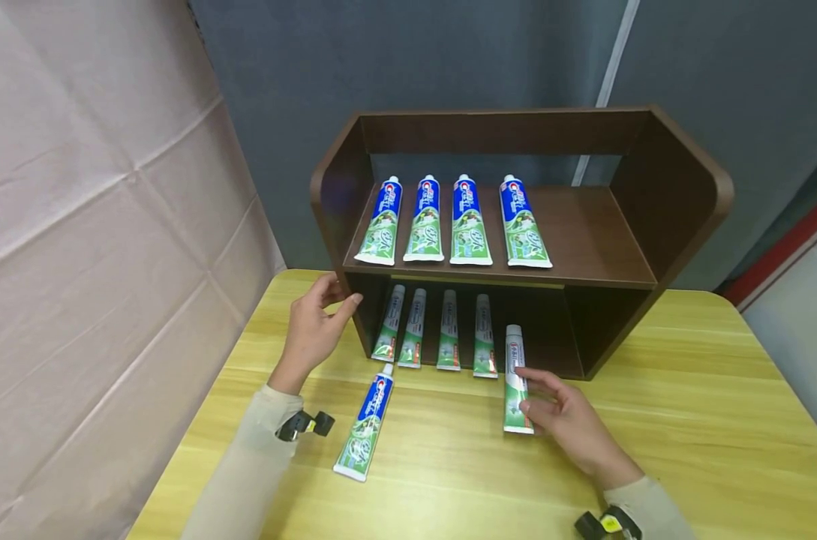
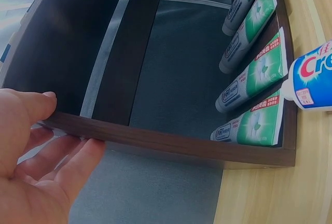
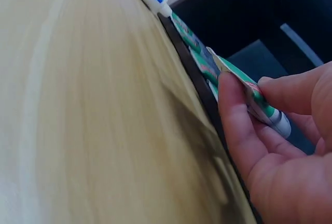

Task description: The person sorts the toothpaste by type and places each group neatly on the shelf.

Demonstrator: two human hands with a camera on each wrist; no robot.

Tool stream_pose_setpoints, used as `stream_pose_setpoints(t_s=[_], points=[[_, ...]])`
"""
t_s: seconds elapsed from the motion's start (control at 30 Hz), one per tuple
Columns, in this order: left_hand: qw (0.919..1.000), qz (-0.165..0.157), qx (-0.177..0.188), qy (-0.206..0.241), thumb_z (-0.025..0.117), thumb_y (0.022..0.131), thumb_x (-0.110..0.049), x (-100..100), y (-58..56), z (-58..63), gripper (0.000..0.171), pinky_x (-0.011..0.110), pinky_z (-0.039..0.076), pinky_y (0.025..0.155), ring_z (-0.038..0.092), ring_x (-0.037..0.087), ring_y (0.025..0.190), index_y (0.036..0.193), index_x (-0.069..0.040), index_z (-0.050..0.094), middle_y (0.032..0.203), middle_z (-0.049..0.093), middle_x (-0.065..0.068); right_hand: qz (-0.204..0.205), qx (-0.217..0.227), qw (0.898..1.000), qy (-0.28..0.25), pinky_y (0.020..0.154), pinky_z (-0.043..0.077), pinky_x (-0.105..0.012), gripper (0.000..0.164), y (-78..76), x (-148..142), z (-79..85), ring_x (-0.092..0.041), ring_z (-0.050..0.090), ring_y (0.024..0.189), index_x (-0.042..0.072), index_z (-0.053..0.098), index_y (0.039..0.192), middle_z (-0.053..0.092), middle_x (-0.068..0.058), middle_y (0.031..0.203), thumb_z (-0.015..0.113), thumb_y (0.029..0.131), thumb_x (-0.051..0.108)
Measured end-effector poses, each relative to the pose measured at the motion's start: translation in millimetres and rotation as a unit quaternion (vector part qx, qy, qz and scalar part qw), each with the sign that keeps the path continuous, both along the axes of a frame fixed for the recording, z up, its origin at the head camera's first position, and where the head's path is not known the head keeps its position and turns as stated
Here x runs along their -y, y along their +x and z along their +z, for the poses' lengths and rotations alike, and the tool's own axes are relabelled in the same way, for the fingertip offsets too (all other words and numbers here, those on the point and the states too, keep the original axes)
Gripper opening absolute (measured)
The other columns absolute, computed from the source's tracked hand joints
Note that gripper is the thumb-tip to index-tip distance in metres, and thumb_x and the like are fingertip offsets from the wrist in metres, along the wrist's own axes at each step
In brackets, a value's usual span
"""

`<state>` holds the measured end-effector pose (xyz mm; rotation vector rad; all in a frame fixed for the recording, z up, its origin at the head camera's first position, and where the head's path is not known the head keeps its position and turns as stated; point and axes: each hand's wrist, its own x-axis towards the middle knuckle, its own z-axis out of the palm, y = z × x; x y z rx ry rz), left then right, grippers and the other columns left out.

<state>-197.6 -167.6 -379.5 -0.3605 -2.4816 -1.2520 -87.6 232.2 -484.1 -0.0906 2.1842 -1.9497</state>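
My right hand (image 1: pixel 573 424) pinches a green-and-white toothpaste tube (image 1: pixel 514 394) between thumb and fingers. Its cap points toward the lower compartment, and the tube overlaps the bottom board's front edge. In the right wrist view the thumb lies on one face of this tube (image 3: pixel 249 86), fingers on the other. My left hand (image 1: pixel 316 324) grips the left side panel of a dark brown two-tier shelf (image 1: pixel 442 276), thumb inside and fingers outside, as the left wrist view shows. A blue-and-green toothpaste tube (image 1: pixel 365 427) lies on the table before the shelf, cap toward it.
Several blue-and-green tubes (image 1: pixel 467 221) lie in a row on the upper tier, caps to the back. Below them, several green-and-white tubes (image 1: pixel 448 330) line the lower tier's left and middle. The shelf stands on a wooden table (image 1: pixel 442 480), with a grey curtain (image 1: pixel 449 56) behind.
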Motion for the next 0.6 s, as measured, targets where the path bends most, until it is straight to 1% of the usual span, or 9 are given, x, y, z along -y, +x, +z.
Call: stream_pose_setpoints(t_s=[0.07, 0.17, 0.27, 0.4, 0.53, 0.6], points=[[1.0, 0.001, 0.002, 0.0, 0.073, 0.101, -0.031, 0.5, -0.1, 0.7, 0.044, 0.052, 0.064, 0.092, 0.074, 0.034, 0.117, 0.14, -0.012, 0.062, 0.126, 0.075, 0.013, 0.0, 0.01, 1.0, -0.017, 0.077, 0.067, -0.037, 0.062, -4.0, -2.5, -3.7, -0.016, 0.073, 0.097, 0.007, 0.044, 0.158, 0.047, -0.033, 0.153, 0.066, 0.1, 0.003], [1.0, 0.001, 0.001, -0.002, 0.073, 0.102, -0.031, 0.1, -0.7, 0.0, 0.044, 0.053, 0.064, 0.092, 0.073, 0.034, 0.117, 0.14, -0.012, 0.062, 0.126, 0.074, 0.012, 0.003, 0.024, 0.999, -0.046, 0.082, 0.067, -0.043, 0.064, -7.7, -6.1, -9.5, -0.017, 0.073, 0.101, 0.006, 0.04, 0.16, 0.043, -0.034, 0.154, 0.063, 0.101, -0.001], [1.0, 0.001, -0.004, -0.003, 0.073, 0.101, -0.03, -0.7, -0.7, -1.0, 0.043, 0.054, 0.064, 0.093, 0.073, 0.034, 0.117, 0.139, -0.012, 0.063, 0.124, 0.074, 0.012, 0.014, 0.032, 0.997, -0.071, 0.085, 0.067, -0.047, 0.071, -10.8, -8.7, -14.0, -0.02, 0.072, 0.104, 0.006, 0.036, 0.162, 0.038, -0.033, 0.154, 0.062, 0.097, -0.006], [1.0, -0.001, -0.004, -0.001, 0.074, 0.101, -0.03, -0.9, 0.2, -0.4, 0.042, 0.054, 0.064, 0.093, 0.074, 0.034, 0.117, 0.137, -0.012, 0.063, 0.123, 0.075, 0.012, 0.031, 0.033, 0.995, -0.085, 0.087, 0.066, -0.045, 0.083, -15.0, -10.0, -15.6, -0.021, 0.07, 0.104, 0.007, 0.031, 0.164, 0.034, -0.032, 0.154, 0.064, 0.09, -0.012], [1.0, 0.0, -0.004, -0.003, 0.073, 0.101, -0.03, -1.0, 0.4, 0.6, 0.042, 0.052, 0.064, 0.093, 0.073, 0.034, 0.117, 0.138, -0.012, 0.063, 0.123, 0.075, 0.012, 0.045, 0.025, 0.994, -0.093, 0.087, 0.066, -0.041, 0.088, -17.3, -10.7, -14.8, -0.02, 0.069, 0.104, 0.005, 0.028, 0.165, 0.031, -0.033, 0.154, 0.063, 0.087, -0.015], [1.0, 0.001, -0.005, -0.004, 0.073, 0.101, -0.03, -0.9, 0.2, 1.1, 0.041, 0.052, 0.064, 0.093, 0.074, 0.034, 0.117, 0.137, -0.012, 0.063, 0.123, 0.075, 0.012, 0.048, 0.022, 0.994, -0.092, 0.087, 0.066, -0.038, 0.088, -17.3, -11.1, -14.2, -0.019, 0.068, 0.103, 0.003, 0.027, 0.165, 0.031, -0.034, 0.153, 0.062, 0.087, -0.015]])
